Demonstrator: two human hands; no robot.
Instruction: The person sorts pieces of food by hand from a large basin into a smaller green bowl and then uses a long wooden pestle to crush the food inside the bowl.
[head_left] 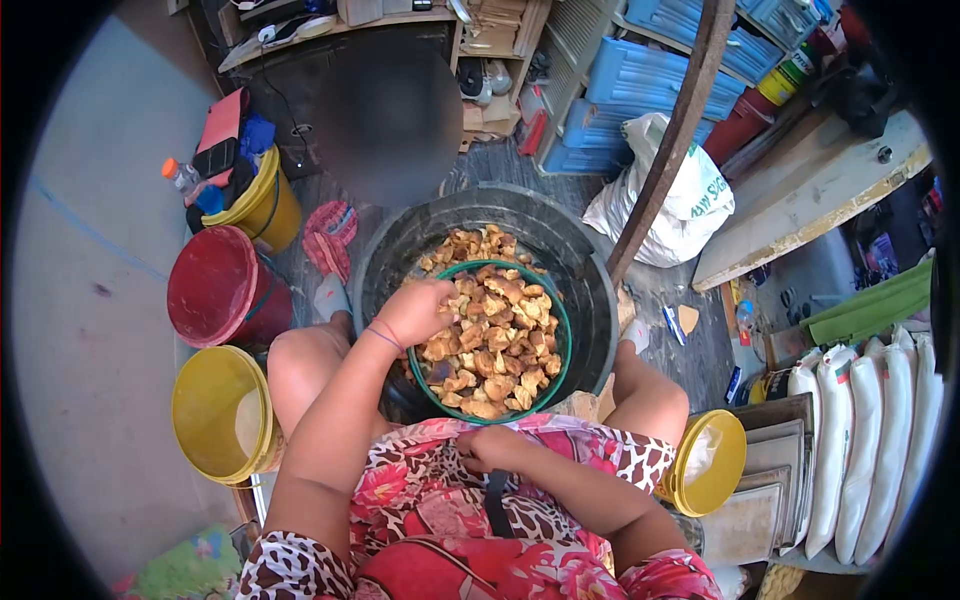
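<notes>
Brown, torn-looking chunks point(500, 340) fill a round green-rimmed basket point(566, 345), which rests in a large black tub point(590, 250). More chunks lie in the tub behind the basket. My left hand point(415, 312) is at the basket's left edge, its fingers curled down onto the chunks; what they hold, if anything, is hidden. Close to the basket's near edge, my right hand point(490, 448) rests against the flowered cloth point(420, 490) on my lap, fingers bent and partly hidden in the folds.
On the left stand a red bucket point(215, 285), a yellow bucket point(215, 410) and a filled yellow bucket point(275, 200). A small yellow bucket point(715, 460) is at the right. A white sack point(670, 200) sits behind a slanting wooden post point(670, 130). White bags point(865, 450) line the right.
</notes>
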